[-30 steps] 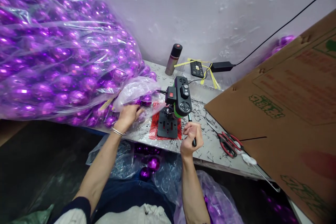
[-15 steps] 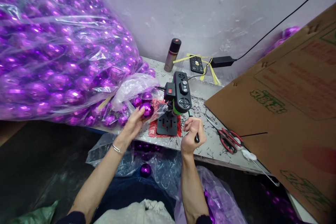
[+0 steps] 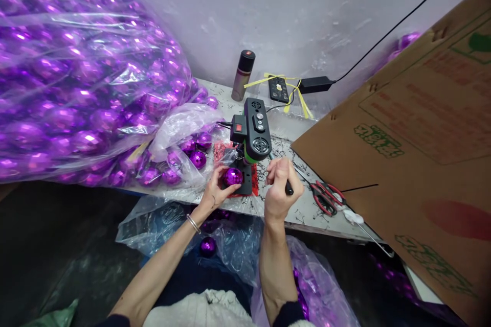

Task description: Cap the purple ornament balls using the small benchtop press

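My left hand (image 3: 216,190) grips a shiny purple faceted ball (image 3: 232,177) between thumb and fingers, over the black slotted base plate (image 3: 246,184) of a small bench press (image 3: 258,130). My right hand (image 3: 283,184) is wrapped around the press's lever handle (image 3: 289,188), whose black end shows below the fist. The press has a black head with round grilles and a box with a red switch. Red plastic (image 3: 255,187) lies beneath its base. Left of the press, loose purple balls (image 3: 198,159) sit at the mouth of a clear plastic bag (image 3: 184,125).
A huge bag of purple balls (image 3: 88,87) fills the left side. Behind the press stand a spray can (image 3: 243,75), a phone (image 3: 278,89) and a power adapter (image 3: 316,84). Red-handled scissors (image 3: 326,197) lie beside a large cardboard box (image 3: 402,163). Another purple ball (image 3: 207,247) rests on plastic in my lap.
My left hand has come out of the bag with a purple ball and carried it right, over the press plate. My right hand has stayed on the lever handle.
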Demonstrator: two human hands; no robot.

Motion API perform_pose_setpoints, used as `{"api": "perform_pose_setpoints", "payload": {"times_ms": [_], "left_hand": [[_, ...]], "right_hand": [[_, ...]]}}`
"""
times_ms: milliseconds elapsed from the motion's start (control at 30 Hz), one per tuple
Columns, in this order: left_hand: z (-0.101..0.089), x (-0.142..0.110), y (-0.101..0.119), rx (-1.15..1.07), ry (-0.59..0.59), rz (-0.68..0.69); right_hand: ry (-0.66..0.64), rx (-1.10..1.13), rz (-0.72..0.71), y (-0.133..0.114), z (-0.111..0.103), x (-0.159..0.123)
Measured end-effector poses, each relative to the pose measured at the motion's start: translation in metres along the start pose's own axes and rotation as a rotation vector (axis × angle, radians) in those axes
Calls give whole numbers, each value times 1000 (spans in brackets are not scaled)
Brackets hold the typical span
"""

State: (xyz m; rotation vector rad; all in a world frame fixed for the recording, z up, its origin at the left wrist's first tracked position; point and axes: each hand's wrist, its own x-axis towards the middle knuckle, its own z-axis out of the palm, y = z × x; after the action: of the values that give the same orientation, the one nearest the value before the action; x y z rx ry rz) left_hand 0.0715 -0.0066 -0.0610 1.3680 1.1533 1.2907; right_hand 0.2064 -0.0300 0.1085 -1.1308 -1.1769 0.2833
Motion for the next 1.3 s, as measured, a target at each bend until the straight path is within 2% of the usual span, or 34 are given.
{"api": "perform_pose_setpoints", "payload": {"times_ms": [133,333,633,733,867,1000,1300], "left_hand": [[0,10,-1,300,-65,113],[1,20,-2,450,-135,153],[6,23,-13,472,-93,271],[7,24,-13,475,-98,293],[7,24,-10,464,-95,321],[8,23,-8,468,-95,292],[9,22,-11,497,-87,280]], "right_hand": [[-13,-16,-28,1,-1,-1],[-16,-45,-34,4,-2,-6],[-9,-51,-68,9,-3,-11],[13,-43,-108,21,-2,-20],[37,-22,-214,50,1,-38],[67,-33,-310,72,4,-46],[106,-9,-325,81,8,-49]]}}
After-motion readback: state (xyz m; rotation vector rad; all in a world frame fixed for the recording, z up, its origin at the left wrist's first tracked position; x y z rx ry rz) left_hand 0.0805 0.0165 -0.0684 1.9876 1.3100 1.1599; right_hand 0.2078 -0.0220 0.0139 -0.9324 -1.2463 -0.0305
